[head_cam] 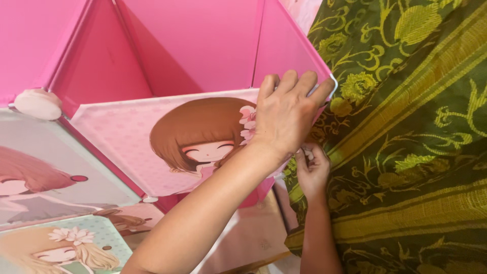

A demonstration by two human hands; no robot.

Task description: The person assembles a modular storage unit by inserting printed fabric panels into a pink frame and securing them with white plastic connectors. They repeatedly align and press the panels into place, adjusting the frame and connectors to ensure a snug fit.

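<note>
My left hand (286, 114) grips the top right corner of a pink cabinet door (167, 147) printed with a cartoon girl, fingers curled over its white-edged rim. My right hand (312, 170) sits just below, fingertips pinched at the door's edge; I cannot tell what they hold. Green patterned fabric (411, 142) hangs just beside both hands.
</note>
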